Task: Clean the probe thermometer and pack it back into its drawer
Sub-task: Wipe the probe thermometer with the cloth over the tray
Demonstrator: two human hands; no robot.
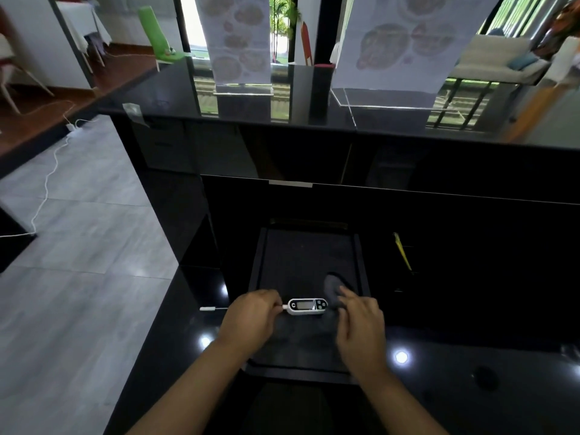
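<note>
A white probe thermometer (306, 306) with a small grey display lies crosswise over a black tray (260, 262) on the dark counter. My left hand (251, 318) is closed on its metal stem just left of the body; the stem's white-capped tip (207, 308) sticks out past the hand to the left. My right hand (361, 328) holds a dark grey cloth (333, 288) against the right end of the thermometer body. No drawer can be made out in this view.
A yellow pen-like object (402, 251) lies on the counter right of the tray. A higher black glossy shelf (282, 120) with clear sign stands (241, 86) runs behind. Grey tiled floor (78, 246) with a white cable lies to the left.
</note>
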